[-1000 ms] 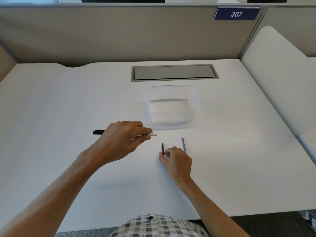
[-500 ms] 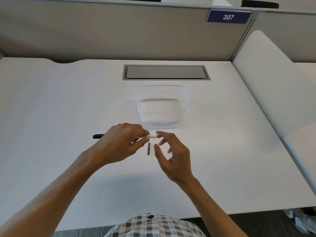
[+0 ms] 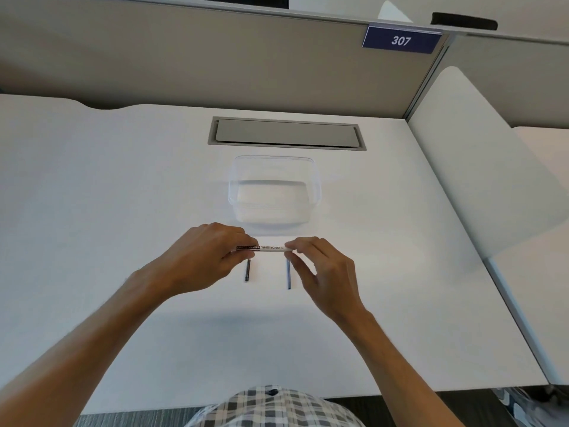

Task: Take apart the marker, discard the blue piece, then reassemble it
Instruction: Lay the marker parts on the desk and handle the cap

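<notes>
Gripping the marker barrel (image 3: pixel 271 248) level between left hand (image 3: pixel 201 257) and right hand (image 3: pixel 323 272), a person works above the blue piece (image 3: pixel 288 274) at 6 o'clock on the surface (image 3: pixel 123 195).

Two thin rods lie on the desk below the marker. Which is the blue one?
The longer rod, nearer the right hand; the shorter rod is dark.

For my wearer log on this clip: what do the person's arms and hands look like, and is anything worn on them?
Both forearms are bare to the frame edge: no sleeves, gloves, watch or rings show on the left hand or right hand. A black, white and beige checked shirt with one dark button shows below.
</notes>
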`<state>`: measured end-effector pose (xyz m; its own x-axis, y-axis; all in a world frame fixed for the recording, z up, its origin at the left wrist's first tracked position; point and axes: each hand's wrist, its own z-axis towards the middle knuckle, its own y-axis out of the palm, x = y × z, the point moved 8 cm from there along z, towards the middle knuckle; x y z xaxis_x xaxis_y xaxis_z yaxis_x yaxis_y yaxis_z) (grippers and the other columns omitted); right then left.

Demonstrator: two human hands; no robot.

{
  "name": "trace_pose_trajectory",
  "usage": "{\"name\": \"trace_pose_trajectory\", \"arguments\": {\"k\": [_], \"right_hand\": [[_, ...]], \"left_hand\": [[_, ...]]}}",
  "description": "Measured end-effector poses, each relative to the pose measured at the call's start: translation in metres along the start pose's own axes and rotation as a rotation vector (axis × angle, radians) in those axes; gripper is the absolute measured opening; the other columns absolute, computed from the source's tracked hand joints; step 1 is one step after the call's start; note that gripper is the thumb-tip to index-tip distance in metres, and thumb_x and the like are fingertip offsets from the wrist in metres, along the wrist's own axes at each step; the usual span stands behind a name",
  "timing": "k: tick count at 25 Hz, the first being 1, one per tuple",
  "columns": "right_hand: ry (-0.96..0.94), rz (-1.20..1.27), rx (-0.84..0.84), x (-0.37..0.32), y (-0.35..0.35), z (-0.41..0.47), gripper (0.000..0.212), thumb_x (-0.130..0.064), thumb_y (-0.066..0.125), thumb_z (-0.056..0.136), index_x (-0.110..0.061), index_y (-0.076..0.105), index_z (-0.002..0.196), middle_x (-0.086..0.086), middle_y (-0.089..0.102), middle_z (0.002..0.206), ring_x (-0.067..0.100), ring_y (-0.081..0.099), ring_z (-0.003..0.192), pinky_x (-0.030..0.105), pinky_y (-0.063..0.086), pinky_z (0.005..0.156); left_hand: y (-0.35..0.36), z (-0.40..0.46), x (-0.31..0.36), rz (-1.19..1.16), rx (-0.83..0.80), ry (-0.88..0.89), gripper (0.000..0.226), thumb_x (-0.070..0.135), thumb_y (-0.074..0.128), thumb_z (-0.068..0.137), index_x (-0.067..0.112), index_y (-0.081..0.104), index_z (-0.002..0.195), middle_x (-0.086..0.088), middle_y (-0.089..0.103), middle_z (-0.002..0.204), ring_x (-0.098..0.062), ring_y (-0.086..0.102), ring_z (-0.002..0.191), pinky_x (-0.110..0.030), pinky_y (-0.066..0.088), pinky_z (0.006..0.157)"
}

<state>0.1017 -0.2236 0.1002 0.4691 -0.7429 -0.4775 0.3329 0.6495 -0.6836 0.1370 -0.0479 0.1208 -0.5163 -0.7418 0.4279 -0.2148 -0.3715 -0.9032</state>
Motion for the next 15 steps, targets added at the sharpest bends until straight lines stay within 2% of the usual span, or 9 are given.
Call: {"name": "trace_pose_trajectory", "arguments": {"k": [3, 8, 15], "right_hand": [[-0.015, 0.013, -0.043, 0.000, 0.002, 0.000, 0.017, -0.030, 0.069, 0.091, -0.017, 0.075, 0.101, -0.005, 0.073, 0.101, 0.011, 0.067, 0.093, 0.023, 0.053, 0.068], [-0.105, -0.027, -0.086, 0.005, 0.006, 0.003, 0.012, -0.025, 0.070, 0.091, -0.017, 0.076, 0.099, -0.004, 0.072, 0.092, 0.016, 0.065, 0.086, 0.031, 0.051, 0.061], [-0.211, -0.138, -0.152, -0.004, 0.018, 0.001, 0.010, -0.026, 0.070, 0.089, -0.019, 0.075, 0.094, -0.004, 0.069, 0.090, 0.019, 0.061, 0.083, 0.023, 0.035, 0.065]], "left_hand": [[0.010, 0.006, 0.009, 0.047, -0.025, -0.006, 0.020, 0.033, 0.048, 0.098, 0.032, 0.066, 0.105, 0.017, 0.051, 0.072, -0.010, 0.049, 0.067, -0.027, 0.037, 0.057], [0.015, 0.009, 0.012, 0.057, -0.035, -0.054, 0.018, 0.033, 0.048, 0.095, 0.034, 0.065, 0.098, 0.018, 0.051, 0.070, -0.003, 0.049, 0.063, -0.022, 0.028, 0.054], [0.024, 0.007, 0.017, 0.068, -0.046, -0.048, 0.029, 0.037, 0.038, 0.089, 0.029, 0.066, 0.089, 0.012, 0.051, 0.069, -0.010, 0.048, 0.063, -0.029, 0.036, 0.056]]}}
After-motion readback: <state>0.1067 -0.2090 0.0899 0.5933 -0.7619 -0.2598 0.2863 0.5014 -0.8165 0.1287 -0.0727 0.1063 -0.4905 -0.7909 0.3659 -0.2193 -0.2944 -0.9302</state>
